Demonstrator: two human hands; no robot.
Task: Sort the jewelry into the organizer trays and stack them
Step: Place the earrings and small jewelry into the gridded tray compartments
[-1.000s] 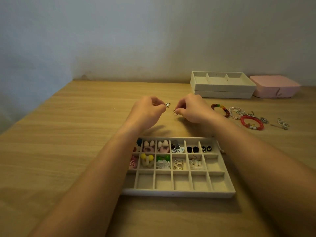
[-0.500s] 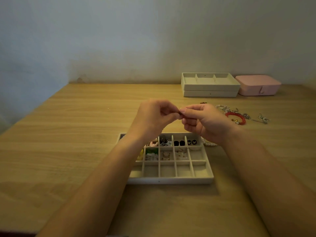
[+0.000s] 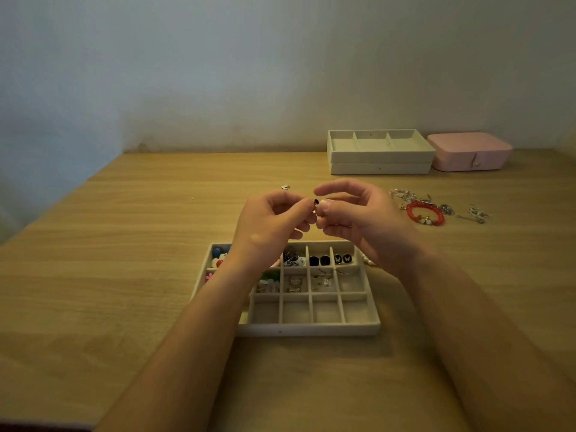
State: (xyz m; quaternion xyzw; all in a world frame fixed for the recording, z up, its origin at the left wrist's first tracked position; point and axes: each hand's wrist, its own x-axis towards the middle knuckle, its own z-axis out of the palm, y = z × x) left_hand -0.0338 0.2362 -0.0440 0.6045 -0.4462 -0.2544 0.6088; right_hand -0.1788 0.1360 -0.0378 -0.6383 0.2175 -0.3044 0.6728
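Observation:
My left hand [image 3: 271,226] and my right hand [image 3: 358,222] meet fingertip to fingertip above the far edge of the cream compartment tray [image 3: 311,330]. Both pinch a small dark earring [image 3: 315,202] between them; my right index finger is lifted above it. The tray's far and middle rows hold several earrings and beads, partly hidden by my left wrist. Its near row of compartments holds nothing. A small silver piece [image 3: 285,187] lies on the table beyond my left hand.
A red bead bracelet [image 3: 425,213], silver chains [image 3: 405,194] and loose silver pieces [image 3: 475,212] lie to the right. Two stacked cream trays [image 3: 380,154] and a pink box [image 3: 469,151] stand against the back wall.
My hands, apart a second ago with a small piece in each, have come together on one earring. A small silver piece now lies on the table beyond them.

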